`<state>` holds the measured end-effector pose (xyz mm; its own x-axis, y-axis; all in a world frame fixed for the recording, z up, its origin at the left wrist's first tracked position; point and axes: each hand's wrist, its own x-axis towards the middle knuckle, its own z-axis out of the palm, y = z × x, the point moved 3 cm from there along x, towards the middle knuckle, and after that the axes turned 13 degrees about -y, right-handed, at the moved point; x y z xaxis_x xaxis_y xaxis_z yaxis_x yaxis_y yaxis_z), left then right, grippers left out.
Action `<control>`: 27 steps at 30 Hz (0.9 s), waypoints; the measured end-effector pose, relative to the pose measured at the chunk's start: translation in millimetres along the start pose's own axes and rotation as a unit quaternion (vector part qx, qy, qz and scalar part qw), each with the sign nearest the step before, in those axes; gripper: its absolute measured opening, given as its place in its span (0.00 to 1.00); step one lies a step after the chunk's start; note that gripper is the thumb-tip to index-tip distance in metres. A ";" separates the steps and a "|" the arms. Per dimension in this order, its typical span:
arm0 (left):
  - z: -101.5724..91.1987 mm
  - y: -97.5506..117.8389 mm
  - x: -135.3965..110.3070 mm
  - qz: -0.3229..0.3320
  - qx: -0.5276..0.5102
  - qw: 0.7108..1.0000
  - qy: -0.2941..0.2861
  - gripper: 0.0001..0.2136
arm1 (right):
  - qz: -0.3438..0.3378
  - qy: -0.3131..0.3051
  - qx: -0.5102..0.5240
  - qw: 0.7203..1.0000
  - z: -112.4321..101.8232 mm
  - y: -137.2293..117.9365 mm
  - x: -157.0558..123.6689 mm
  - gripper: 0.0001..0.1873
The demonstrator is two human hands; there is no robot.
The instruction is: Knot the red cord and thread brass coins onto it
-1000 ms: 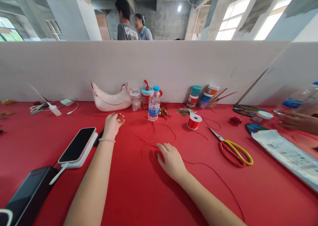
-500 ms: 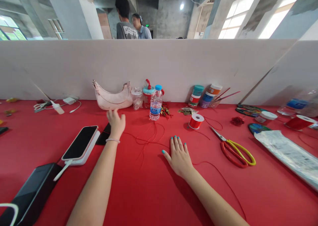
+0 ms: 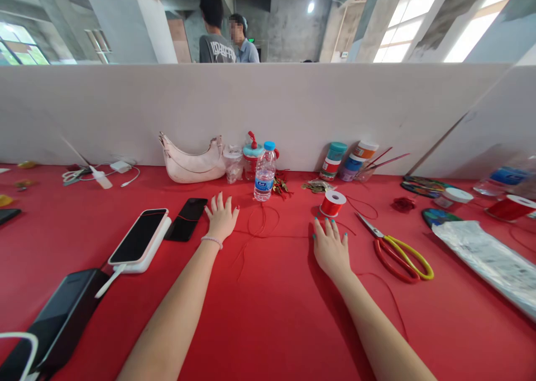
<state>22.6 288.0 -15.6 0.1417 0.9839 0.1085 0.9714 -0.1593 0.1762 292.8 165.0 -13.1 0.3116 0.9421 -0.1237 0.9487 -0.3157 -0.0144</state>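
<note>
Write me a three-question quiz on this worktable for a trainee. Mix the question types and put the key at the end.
1. True or false: the left hand is wrapped around the water bottle.
2. Which of these is nearest to the fingertips of the right hand?
A) the pink handbag
B) a red spool
C) the white charger
3. Fill in the blank: one handle of the scissors is red and the other is ____.

Key
1. False: the left hand is open, apart from the bottle.
2. B
3. yellow
</note>
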 end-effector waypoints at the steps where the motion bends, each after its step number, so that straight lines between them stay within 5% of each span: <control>1: -0.9 1.6 -0.1 0.015 -0.002 1.000 0.000 0.23 | -0.021 0.013 0.004 1.000 -1.4 -1.0 0.3 0.29; 6: 0.9 13.7 -2.8 0.174 0.000 0.983 -0.053 0.20 | -0.217 -0.010 0.037 0.975 2.2 -34.7 -16.9 0.28; 9: 4.0 14.2 -3.1 0.181 0.013 0.981 -0.071 0.21 | -0.272 -0.055 0.023 0.961 9.1 -54.0 -31.3 0.32; 17: -1.7 2.5 -1.4 0.003 0.025 1.000 0.013 0.18 | -0.074 -0.039 -0.016 0.996 14.7 -33.1 -18.6 0.36; 23: 0.0 18.5 -5.3 0.221 0.003 0.972 -0.080 0.19 | -0.137 -0.049 -0.005 0.989 12.1 -37.9 -20.2 0.31; 27: 0.7 17.1 -4.6 0.173 -0.013 0.981 -0.089 0.19 | -0.120 -0.056 0.003 0.991 11.0 -37.7 -19.8 0.31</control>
<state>38.7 280.8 -13.8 0.4961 0.8682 -0.0060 0.8540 -0.4868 0.1834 250.4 157.0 -21.0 0.0688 0.9720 -0.2248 0.9944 -0.0850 -0.0634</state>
